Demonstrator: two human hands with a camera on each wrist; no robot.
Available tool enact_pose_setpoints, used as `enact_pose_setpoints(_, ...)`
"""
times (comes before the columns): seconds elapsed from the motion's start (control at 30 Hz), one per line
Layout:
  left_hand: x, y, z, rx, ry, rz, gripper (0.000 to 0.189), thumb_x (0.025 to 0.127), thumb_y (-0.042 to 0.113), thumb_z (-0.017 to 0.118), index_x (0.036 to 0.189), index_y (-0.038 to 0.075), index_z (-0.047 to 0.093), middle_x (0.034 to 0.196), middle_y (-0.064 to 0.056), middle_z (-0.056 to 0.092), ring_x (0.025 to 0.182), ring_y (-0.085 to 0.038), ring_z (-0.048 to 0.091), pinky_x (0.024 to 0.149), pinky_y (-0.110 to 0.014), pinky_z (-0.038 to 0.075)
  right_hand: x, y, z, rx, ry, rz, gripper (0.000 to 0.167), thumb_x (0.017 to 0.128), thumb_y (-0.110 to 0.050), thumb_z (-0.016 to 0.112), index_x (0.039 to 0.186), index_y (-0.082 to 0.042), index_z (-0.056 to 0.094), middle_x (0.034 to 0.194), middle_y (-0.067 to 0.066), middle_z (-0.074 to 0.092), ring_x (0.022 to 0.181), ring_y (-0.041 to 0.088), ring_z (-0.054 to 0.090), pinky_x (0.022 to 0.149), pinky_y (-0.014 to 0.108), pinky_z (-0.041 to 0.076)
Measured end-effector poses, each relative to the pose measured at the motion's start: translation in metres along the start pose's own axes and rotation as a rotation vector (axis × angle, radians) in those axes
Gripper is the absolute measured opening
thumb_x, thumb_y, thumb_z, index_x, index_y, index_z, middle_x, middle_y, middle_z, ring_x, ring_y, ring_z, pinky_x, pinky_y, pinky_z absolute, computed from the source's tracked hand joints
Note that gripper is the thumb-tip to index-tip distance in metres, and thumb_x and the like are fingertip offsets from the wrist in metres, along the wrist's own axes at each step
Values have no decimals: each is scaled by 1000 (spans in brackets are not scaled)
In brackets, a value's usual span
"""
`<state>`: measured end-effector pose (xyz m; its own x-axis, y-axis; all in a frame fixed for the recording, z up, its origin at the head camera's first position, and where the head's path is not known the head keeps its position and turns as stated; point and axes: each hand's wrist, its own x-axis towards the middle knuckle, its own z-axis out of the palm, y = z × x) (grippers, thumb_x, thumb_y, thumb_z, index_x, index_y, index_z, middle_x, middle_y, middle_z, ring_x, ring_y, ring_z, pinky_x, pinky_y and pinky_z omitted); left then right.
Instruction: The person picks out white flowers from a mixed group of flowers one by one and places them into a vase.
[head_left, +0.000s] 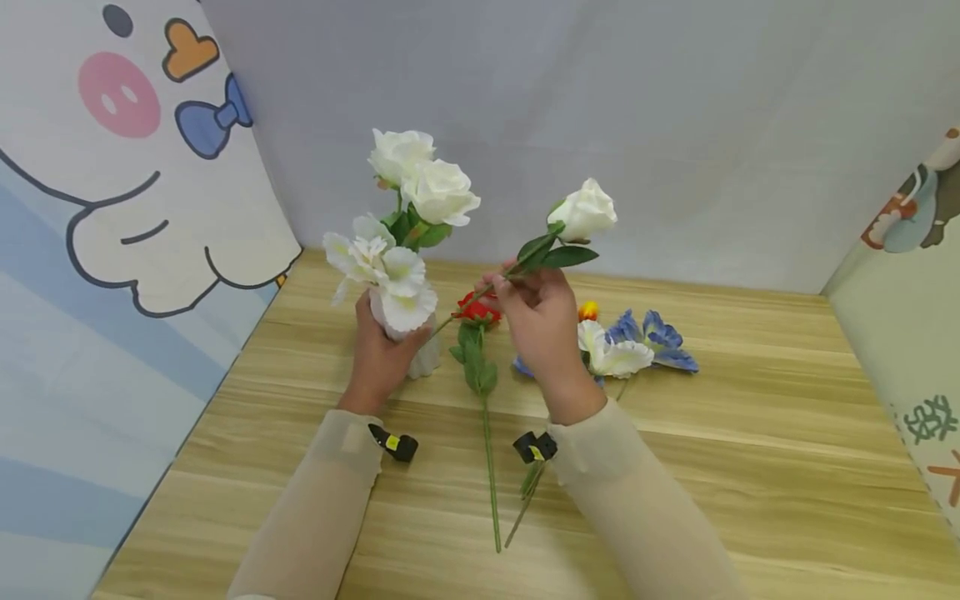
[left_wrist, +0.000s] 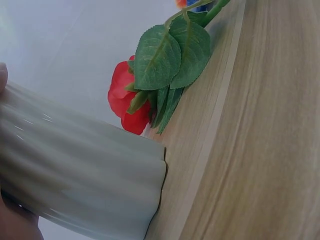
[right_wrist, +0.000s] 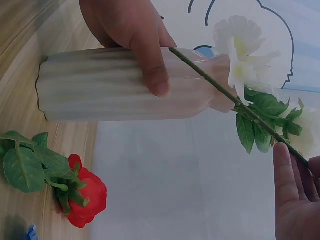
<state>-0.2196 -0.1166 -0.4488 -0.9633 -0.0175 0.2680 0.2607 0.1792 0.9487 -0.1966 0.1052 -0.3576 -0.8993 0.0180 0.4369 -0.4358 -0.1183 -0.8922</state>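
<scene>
Lit brightly and softly in the head view, from a direction hard to place, with a pale sheen over the near middle of the table (head_left: 427, 508) and faint, soft-edged shade beside the right sleeve (head_left: 645, 508). Dulls to grey on the far wall (head_left: 675, 167). Nearly washes out on the white roses (head_left: 442, 192). Leans and stretches toward left and right, wide-angle fashion. Turns dimmer and greyer in both wrist views, with small glints on the vase (left_wrist: 80, 160), fairly crisp leaves (left_wrist: 157, 57) and hazy, pale petals (right_wrist: 242, 50).
</scene>
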Motion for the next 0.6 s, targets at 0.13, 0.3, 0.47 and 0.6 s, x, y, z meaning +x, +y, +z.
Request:
enact_pose_setpoints(0.13,0,0,1,-8,1,16,89,90,5,78,156,5,17,151,-21,39,139,-35,41,118,-50,28,0,1,3,11,15,-25,14,102,3,60,115,2,56,105,22,69,97,30,72,85,44,60)
enact_pose_setpoints(0.3,1,-1,1,-9,5,23,90,89,4,79,156,4,18,151,-21,40,138,-35,42,118,-49,28,3,1,4,7,55,-107,10,103,0,60,112,4,57,105,27,68,98,33,72,86,45,59)
enact_pose_setpoints(0.47,1,0,1,-1,4,8,91,89,5,79,156,4,17,152,-22,39,139,-35,41,118,-49,27,7,-2,4,49,123,-153,14,103,0,60,112,8,54,105,25,69,99,36,72,87,44,59)
enact_pose_setpoints(0.6,1,1,0,4,2,-3,92,90,7,80,156,5,16,152,-22,38,139,-36,40,118,-50,27,9,-5,5,115,151,-172,11,103,0,59,112,5,54,105,25,68,100,37,71,88,48,58)
